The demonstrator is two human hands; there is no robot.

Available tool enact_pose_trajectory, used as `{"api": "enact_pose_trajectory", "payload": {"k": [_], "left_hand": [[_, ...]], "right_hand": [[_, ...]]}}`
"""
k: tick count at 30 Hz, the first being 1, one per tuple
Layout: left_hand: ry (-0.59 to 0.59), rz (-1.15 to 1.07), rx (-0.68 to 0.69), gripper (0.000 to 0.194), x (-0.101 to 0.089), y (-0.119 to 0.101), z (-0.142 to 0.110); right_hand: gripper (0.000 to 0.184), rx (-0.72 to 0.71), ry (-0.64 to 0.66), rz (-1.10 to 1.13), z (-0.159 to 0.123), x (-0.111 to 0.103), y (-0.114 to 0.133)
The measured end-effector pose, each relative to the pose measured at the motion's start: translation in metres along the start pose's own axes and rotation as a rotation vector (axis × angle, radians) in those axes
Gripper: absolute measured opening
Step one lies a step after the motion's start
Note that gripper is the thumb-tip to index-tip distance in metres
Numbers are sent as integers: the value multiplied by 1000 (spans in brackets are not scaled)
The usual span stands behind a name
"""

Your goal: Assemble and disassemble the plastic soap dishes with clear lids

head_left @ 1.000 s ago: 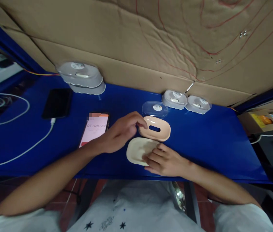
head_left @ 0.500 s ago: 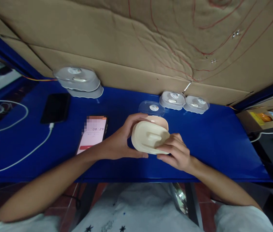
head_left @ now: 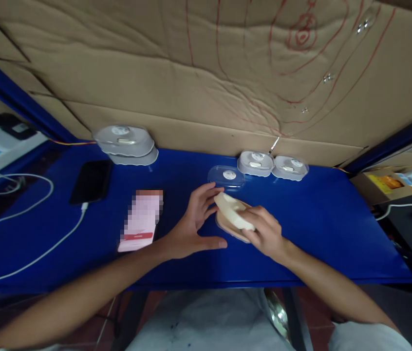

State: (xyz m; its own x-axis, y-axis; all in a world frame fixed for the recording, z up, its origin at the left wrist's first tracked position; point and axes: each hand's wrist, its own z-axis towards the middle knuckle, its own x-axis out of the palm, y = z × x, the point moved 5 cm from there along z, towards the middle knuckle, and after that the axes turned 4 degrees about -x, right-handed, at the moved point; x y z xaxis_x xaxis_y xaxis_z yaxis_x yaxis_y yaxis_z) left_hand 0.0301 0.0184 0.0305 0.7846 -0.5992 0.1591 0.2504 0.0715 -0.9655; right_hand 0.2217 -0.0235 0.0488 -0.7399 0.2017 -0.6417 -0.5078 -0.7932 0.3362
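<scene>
A cream dish (head_left: 232, 212) was tilted over a peach dish (head_left: 228, 228).
Its right end was clamped in the right hand (head_left: 267, 235), seemingly for steering; the left hand (head_left: 190, 225) was spread alongside, contact unclear.

brown cardbd wall (head_left: 129, 63) w/ red lines (head_left: 302, 35) | blue tbl (head_left: 337, 219) | blue frame bar (head_left: 12, 92) | reddish flr (head_left: 315, 312)

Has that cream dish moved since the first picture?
Yes. Against the clear lid, the cream dish has moved closer and slightly rightward in view; the right hand now holds it tilted over the peach dish.
</scene>
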Motion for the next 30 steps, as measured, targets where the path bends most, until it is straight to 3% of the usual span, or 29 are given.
{"api": "enact_pose_trajectory", "payload": {"k": [2, 6, 10, 13, 16, 20, 23, 25, 27, 30], "left_hand": [[-10, 8, -41, 106, 2, 4, -2], [-190, 53, -69, 83, -15, 2, 2], [-391, -26, -58, 74, -41, -10, 13], [-520, -109, -85, 60, -54, -12, 18], [-539, -243, -144, 52, -56, -8, 20], [-488, -385, -144, 54, -53, -9, 21], [-481, -399, -129, 58, -51, -12, 20], [-458, -378, -141, 59, -47, -12, 18], [-403, -350, -159, 63, -40, -9, 16], [-266, -300, -207, 80, -26, 0, 11]], "right_hand": [[54, -71, 99, -23, 2, 6, 8], [79, -163, 273, -27, 6, 14, 12], [86, -10, 439, -117, 6, 4, -8], [74, 142, 514, -151, -1, -5, -28], [54, 224, 404, -60, -4, -9, -45], [38, 398, 106, 89, -2, -12, -67], [38, 576, -83, 232, -5, -15, -81], [43, 620, -175, 307, -7, -17, -83], [47, 558, -189, 333, -8, -18, -78], [57, 364, -6, 335, -6, -8, -59]]}}
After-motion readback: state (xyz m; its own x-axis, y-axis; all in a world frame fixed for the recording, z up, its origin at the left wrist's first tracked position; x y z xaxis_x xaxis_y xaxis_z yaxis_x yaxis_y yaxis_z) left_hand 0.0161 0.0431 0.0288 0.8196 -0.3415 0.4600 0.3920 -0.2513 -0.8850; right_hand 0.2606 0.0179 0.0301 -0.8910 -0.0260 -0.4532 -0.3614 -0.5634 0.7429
